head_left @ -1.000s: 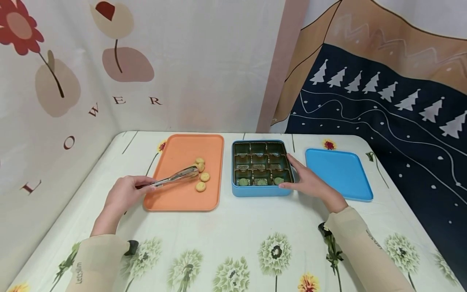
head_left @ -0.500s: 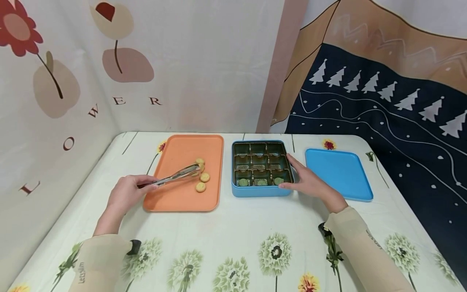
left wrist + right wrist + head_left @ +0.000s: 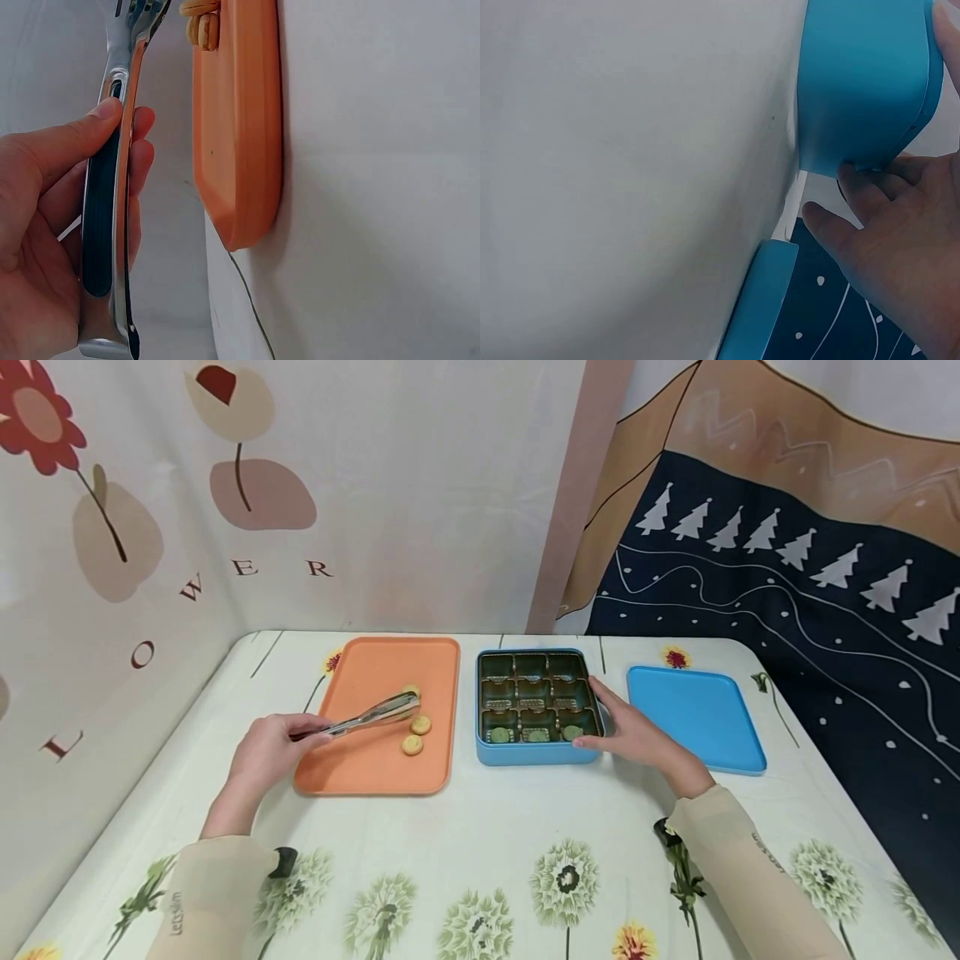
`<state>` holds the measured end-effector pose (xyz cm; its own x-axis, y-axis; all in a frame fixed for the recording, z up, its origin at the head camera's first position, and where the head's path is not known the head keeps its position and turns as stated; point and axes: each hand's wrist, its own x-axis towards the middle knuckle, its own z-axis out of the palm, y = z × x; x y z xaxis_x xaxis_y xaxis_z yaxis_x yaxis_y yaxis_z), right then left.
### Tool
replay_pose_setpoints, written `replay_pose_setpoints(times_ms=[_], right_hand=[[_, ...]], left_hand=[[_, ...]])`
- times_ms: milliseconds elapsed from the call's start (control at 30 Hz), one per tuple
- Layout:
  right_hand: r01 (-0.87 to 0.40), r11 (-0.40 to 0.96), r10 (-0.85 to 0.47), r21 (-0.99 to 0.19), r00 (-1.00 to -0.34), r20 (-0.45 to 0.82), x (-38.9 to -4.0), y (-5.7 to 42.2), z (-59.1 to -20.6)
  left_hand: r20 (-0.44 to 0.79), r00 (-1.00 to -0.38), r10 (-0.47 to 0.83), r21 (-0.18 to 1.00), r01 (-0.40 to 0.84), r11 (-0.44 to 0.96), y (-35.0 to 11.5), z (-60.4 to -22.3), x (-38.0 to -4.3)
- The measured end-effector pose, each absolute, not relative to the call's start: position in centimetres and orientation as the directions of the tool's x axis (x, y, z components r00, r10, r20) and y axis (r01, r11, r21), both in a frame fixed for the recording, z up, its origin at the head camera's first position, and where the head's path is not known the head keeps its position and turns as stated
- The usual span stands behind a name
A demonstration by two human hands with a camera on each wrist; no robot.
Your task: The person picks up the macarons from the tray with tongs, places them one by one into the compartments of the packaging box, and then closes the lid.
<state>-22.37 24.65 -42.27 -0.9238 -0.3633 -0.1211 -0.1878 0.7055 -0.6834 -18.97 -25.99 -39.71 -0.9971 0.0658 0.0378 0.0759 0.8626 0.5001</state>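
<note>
My left hand (image 3: 270, 750) grips metal tongs (image 3: 367, 717), thumb on one arm and fingers round the other. The tongs reach over an orange tray (image 3: 360, 672), their tips among a few round, pale yellow cookies (image 3: 421, 725), partly covering the farther ones. In the left wrist view the tongs (image 3: 105, 202) have dark grip inlays, and their tips run out of frame. My right hand (image 3: 633, 731) rests against the right side of a blue box (image 3: 536, 754), index finger extended along the wall and thumb at the front corner. Green cookies (image 3: 537, 736) lie in its front row of compartments.
A blue lid (image 3: 697, 718) lies flat to the right of the box, behind my right wrist. The brown divided insert (image 3: 532, 685) fills the box. A flower-print cloth (image 3: 450, 835) covers the table, with printed curtains (image 3: 420, 510) behind it.
My left hand and the tongs have shifted slightly right and away from me, so the tips now overlap the farther yellow cookies. The right hand and the box stay put.
</note>
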Motion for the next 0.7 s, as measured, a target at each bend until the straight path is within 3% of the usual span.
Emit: replay_pose_setpoints(times_ms=[700], right_hand=[[-0.187,0.710,-0.361,-0.679,-0.924,-0.123,-22.5,24.8,-42.5]], left_hand=[[0.074,-0.994,0.085,0.506,0.110,0.855,-23.9,-39.3,-19.9]])
